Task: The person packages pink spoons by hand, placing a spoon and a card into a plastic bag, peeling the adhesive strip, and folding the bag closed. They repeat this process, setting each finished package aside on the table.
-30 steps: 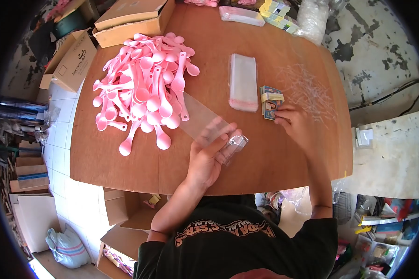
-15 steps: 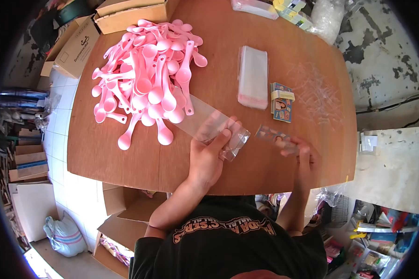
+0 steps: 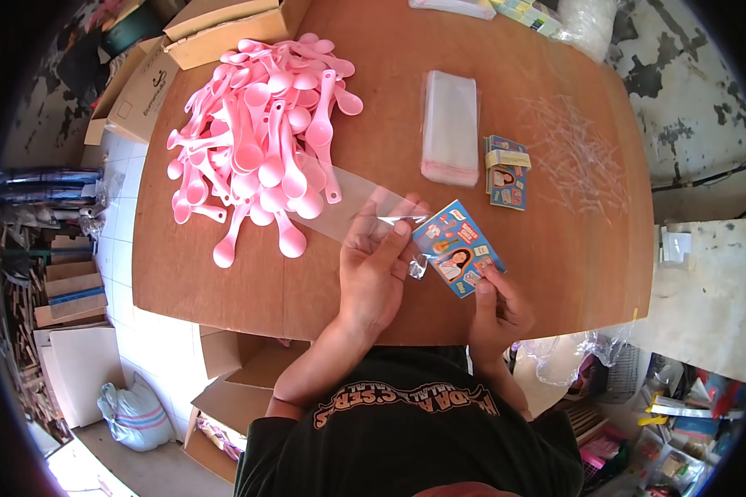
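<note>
My left hand (image 3: 375,263) pinches a clear plastic bag (image 3: 344,203) near its mouth, and the bag stretches away toward the pink spoons. Between thumb and fingers, my right hand (image 3: 499,311) grips a blue printed card (image 3: 458,250) by its lower right corner. The card's upper left edge is right at the bag's opening. A big heap of pink measuring spoons (image 3: 261,141) lies on the left of the table, with the bag's far end overlapping its edge. Beyond my hands sit a stack of clear bags (image 3: 450,128) and a banded stack of cards (image 3: 506,176).
Thin clear plastic strips (image 3: 576,153) are scattered on the right of the wooden table (image 3: 373,91). Cardboard boxes (image 3: 224,29) stand at the far left corner. A roll of clear wrap (image 3: 587,25) is at the back right. An open carton (image 3: 257,360) sits below the front edge.
My right hand has brought the card left to the bag's mouth, and its printed face now shows. My left hand stays nearly in place, still pinching the bag. The view has shifted slightly.
</note>
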The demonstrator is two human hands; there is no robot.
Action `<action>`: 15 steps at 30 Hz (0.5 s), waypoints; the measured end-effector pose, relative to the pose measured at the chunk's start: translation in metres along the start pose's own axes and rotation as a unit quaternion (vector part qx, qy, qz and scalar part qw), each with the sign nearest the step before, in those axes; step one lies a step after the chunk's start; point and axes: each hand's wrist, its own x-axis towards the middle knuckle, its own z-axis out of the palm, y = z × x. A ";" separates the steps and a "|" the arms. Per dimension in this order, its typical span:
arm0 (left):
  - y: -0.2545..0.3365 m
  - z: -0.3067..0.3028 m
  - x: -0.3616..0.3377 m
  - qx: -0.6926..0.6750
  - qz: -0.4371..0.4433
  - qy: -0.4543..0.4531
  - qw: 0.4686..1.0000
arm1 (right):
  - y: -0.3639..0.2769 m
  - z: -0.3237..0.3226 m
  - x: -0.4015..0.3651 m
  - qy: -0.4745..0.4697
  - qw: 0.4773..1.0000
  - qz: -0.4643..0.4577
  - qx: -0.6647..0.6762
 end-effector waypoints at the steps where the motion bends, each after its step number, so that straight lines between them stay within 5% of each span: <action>1: 0.000 0.001 -0.001 0.001 0.001 -0.009 1.000 | 0.000 0.002 0.000 -0.012 1.000 -0.009 -0.004; 15: -0.009 0.014 -0.011 0.022 -0.019 -0.011 1.000 | -0.003 0.001 -0.009 -0.088 0.994 0.048 0.050</action>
